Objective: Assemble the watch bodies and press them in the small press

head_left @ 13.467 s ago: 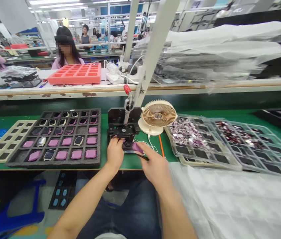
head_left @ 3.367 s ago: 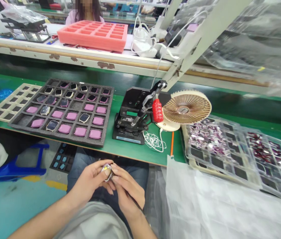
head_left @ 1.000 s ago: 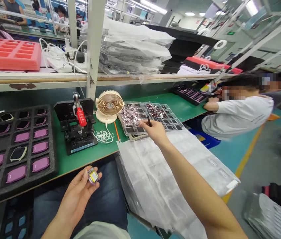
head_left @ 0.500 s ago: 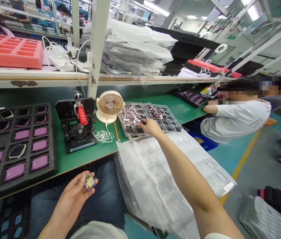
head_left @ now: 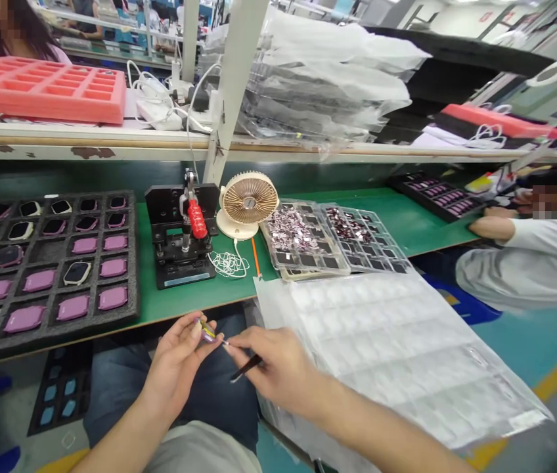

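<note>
My left hand pinches a small purple watch case by its edges, above my lap; yellow shows inside it. Close on its right, my right hand is closed around black tweezers. A tiny pale piece shows at my right fingertips, beside the case; I cannot tell whether it touches the case. On the bench, a clear tray carries a heap of small shiny pinkish pieces. A second clear tray next to it holds darker reddish ones.
A black foam tray of watches stands at left. A press with a red handle and a beige fan are in the middle. Plastic sheeting hangs over the bench edge at right. A co-worker's sleeve is at far right.
My right hand has come back from the tray of shiny pieces to the watch case, still with the tweezers. My left hand has risen slightly and tilted the case. The view has shifted left.
</note>
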`<state>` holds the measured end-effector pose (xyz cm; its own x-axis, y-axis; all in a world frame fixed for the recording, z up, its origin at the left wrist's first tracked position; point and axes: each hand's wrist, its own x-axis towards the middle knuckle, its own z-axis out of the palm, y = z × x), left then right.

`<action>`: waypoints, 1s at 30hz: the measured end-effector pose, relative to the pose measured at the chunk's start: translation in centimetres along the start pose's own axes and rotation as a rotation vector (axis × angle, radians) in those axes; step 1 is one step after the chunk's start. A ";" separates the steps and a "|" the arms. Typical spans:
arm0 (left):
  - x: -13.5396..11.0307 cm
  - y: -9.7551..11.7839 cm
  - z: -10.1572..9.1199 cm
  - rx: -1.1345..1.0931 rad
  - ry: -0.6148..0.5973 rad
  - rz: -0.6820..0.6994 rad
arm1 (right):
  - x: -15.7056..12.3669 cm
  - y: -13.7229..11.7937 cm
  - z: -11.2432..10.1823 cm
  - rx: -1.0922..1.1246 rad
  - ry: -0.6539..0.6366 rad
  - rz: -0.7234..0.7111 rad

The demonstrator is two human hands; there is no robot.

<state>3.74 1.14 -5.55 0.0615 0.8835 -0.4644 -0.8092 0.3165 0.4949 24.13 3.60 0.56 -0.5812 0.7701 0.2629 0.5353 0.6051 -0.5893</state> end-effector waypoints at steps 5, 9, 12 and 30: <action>-1.1 0.1 0.1 0.041 -0.016 0.093 | 0.4 -0.9 2.5 -0.083 0.047 -0.130; -1.7 0.2 -0.2 0.096 -0.022 0.155 | 0.8 -0.9 2.7 -0.137 0.021 -0.193; -1.7 0.0 -0.7 0.122 -0.034 0.227 | 0.7 -1.3 3.1 -0.184 0.054 -0.242; -1.1 -0.9 -2.0 0.150 -0.113 0.270 | 1.1 -1.2 2.9 -0.226 0.041 -0.154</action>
<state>3.18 -0.79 -6.98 -0.0724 0.9723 -0.2220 -0.7109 0.1058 0.6953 21.02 3.14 -0.62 -0.6432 0.6706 0.3696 0.5685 0.7416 -0.3563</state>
